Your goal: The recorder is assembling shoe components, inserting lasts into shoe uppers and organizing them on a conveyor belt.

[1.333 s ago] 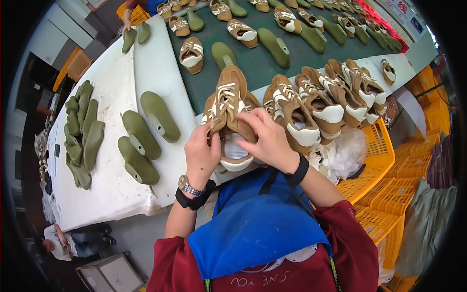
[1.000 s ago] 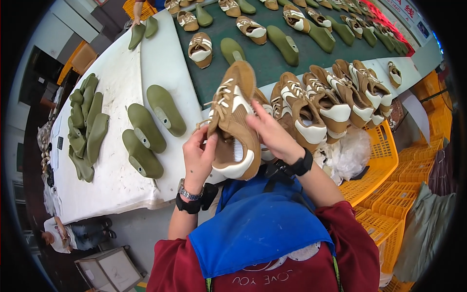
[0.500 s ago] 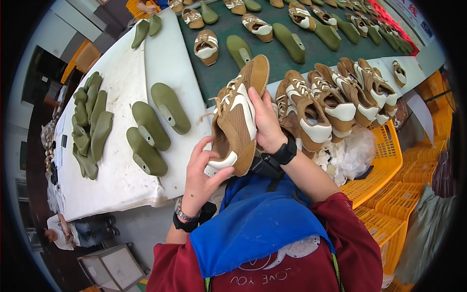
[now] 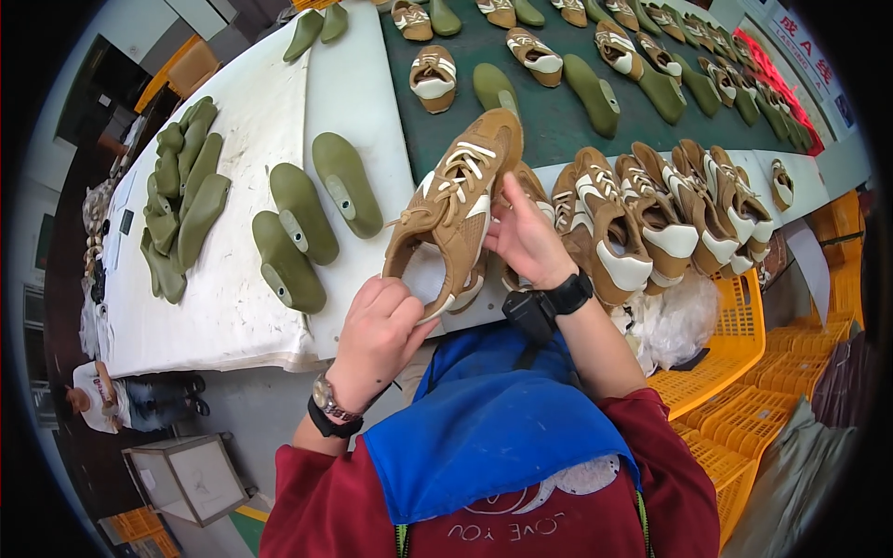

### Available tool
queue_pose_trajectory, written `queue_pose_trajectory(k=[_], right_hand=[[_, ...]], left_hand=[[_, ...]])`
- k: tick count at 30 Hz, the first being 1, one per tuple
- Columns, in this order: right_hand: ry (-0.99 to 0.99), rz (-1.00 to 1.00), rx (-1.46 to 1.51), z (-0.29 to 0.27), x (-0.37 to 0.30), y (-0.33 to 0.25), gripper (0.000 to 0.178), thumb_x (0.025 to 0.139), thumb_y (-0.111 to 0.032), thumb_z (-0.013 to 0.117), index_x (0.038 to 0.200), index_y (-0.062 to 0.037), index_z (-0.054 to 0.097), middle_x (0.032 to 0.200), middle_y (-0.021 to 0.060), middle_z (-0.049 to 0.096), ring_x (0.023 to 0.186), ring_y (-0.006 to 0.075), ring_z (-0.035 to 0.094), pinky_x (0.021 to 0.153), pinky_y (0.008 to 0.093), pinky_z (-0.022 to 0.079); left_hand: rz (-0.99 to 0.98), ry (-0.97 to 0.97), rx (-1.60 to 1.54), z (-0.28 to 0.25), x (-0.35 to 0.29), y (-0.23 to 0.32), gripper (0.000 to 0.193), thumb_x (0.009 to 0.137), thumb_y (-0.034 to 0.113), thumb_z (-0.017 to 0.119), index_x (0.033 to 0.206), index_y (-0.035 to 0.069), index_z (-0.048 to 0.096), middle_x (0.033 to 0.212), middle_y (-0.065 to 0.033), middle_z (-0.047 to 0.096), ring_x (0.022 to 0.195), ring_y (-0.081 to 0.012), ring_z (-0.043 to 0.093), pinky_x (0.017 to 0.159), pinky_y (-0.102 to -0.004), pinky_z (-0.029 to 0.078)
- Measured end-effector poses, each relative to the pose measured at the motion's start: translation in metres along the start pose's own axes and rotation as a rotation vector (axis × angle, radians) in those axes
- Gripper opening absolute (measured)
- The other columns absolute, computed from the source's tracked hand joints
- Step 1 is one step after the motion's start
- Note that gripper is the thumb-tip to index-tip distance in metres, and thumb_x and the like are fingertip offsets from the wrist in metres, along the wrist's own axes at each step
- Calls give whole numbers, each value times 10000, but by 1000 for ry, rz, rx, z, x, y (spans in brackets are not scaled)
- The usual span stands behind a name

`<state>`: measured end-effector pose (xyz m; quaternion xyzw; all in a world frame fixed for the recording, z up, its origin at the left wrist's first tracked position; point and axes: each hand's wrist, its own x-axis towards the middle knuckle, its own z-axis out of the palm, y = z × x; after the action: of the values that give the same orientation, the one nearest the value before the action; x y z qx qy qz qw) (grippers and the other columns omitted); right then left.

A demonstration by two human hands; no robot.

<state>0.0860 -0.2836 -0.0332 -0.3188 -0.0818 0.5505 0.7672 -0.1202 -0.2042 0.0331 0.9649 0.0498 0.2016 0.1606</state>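
A brown suede sneaker (image 4: 465, 191) with white laces and white side stripes is tilted toe-up in front of me, its opening facing me. My left hand (image 4: 377, 325) is closed on its heel collar, the fingers curled over the rim. Beside the shoe's right side, my right hand (image 4: 532, 240) has its fingers stretched out and apart; whether they touch the shoe is hard to tell. More brown sneakers (image 4: 609, 223) stand in a row just right of that hand, heels toward me. Part of another sneaker shows behind the held one.
Green shoe lasts (image 4: 349, 186) lie on the white table (image 4: 251, 130), with a pile of lasts (image 4: 186, 195) farther left. Sneakers and lasts cover a green belt (image 4: 423, 139) beyond. Yellow crates (image 4: 726, 363) stand at right. A person (image 4: 102, 400) is at far left.
The sneaker has turned from its side so its laces and opening now face me. My left hand has closed on the heel collar; my right hand's fingers have come off the sole.
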Motion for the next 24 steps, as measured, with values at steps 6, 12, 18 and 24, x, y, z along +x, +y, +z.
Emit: queue_pose_trajectory(k=[6, 12, 18, 24], right_hand=[[-48, -284, -563, 21, -25, 35, 803, 782, -56, 597, 1394, -42, 77, 1173, 101, 488, 1080, 165, 480, 886, 294, 416], [-100, -155, -365, -4, -22, 23, 612, 753, 20, 515, 1317, 5, 279, 1148, 96, 505, 1071, 160, 487, 897, 278, 402], [-434, 507, 298, 11, -38, 24, 613, 868, -383, 484, 1313, 0, 305, 1104, 304, 494, 756, 387, 611, 614, 442, 537], [-658, 529, 455, 12, -32, 38, 606, 862, -393, 503, 1288, 7, 343, 1128, 281, 472, 748, 337, 594, 685, 409, 522]], left_hand=[[-43, 1, 129, 25, 2, 11, 280, 598, 133, 733, 744, 29, 518, 800, -112, 523, 816, -309, 514, 704, -402, 430], [-318, 286, -499, 17, 7, -9, 398, 762, 177, 665, 1101, 34, 513, 1128, -116, 512, 1065, -259, 494, 896, -373, 405], [-429, 457, -1656, 33, 32, -73, 628, 832, 199, 595, 1330, 32, 250, 1281, -92, 408, 1133, -213, 452, 955, -358, 371], [-623, 564, -1486, 16, 41, -95, 516, 773, 151, 673, 1197, 31, 405, 1057, -85, 537, 920, -151, 557, 778, -289, 477]])
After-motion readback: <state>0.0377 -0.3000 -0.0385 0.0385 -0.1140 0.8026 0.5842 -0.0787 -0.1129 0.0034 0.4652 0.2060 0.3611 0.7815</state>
